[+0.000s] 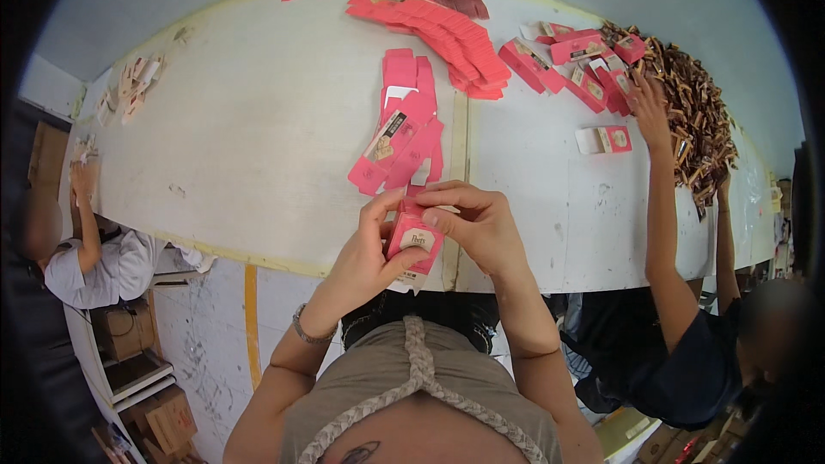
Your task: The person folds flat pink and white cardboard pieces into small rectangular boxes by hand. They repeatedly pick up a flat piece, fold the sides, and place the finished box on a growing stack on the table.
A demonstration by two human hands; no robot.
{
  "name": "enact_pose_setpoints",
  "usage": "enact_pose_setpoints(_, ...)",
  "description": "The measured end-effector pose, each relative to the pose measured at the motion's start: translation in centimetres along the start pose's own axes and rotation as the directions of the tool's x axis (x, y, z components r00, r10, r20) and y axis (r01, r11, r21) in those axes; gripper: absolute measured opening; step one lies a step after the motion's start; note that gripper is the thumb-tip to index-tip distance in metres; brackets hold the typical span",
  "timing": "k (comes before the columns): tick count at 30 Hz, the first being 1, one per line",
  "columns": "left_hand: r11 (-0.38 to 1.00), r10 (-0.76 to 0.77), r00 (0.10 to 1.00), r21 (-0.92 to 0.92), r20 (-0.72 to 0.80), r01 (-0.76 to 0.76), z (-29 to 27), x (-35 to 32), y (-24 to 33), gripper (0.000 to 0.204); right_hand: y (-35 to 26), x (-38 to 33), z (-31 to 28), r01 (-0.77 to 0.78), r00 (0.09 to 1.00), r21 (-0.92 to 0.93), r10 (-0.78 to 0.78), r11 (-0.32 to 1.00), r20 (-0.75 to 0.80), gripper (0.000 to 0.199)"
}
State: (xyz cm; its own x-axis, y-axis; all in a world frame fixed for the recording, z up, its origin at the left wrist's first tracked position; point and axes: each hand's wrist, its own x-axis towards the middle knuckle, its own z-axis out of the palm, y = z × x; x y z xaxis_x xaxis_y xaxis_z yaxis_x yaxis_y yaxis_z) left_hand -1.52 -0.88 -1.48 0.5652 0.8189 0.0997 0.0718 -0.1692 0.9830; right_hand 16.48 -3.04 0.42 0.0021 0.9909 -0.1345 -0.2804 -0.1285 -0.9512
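Observation:
A small pink carton [414,239] with a pale label is held upright near the front edge of the table. My left hand [371,249] wraps round its left side, with the thumb lying across the front. At the carton's upper end, my right hand [478,222] pinches the flap between thumb and fingers. Just beyond my hands lies a loose pile of flattened pink cartons [421,133], overlapping one another. What is inside the held carton cannot be seen.
A fanned row of flat pink cartons [447,34] lies farther back. At right, a co-worker's hand [649,103] reaches among folded pink boxes [576,47] beside a heap of brown wrapped pieces [687,112]. Another person [94,262] works at the left end, near small cartons [137,82].

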Motion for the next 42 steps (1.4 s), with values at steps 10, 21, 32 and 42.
enact_pose_setpoints(10,0.995,0.040,0.998,-0.098,0.041,-0.036,0.0,0.1,-0.5,0.048,0.4,-1.7,0.3,0.137,0.989,-0.173,-0.144,0.975,-0.030,0.021)
enact_pose_setpoints(21,0.689,0.163,0.977,0.725,-0.137,-0.013,-0.6,8.9,-3.7,0.066,-0.6,-1.6,-8.8,-0.052,0.704,-0.953,-0.665,0.299,-0.247,0.035)
enact_pose_setpoints(32,0.576,0.133,0.947,0.800,-0.294,0.168,-0.3,8.0,-5.3,0.070,6.3,4.3,-3.1,0.079,0.843,-0.770,-0.455,0.633,-0.287,0.046)
enact_pose_setpoints(42,0.844,0.293,0.919,0.523,-0.263,-0.119,0.9,6.4,-4.8,0.052,6.3,4.5,-3.2,-0.043,0.866,-0.716,-0.331,0.697,-0.374,0.026)
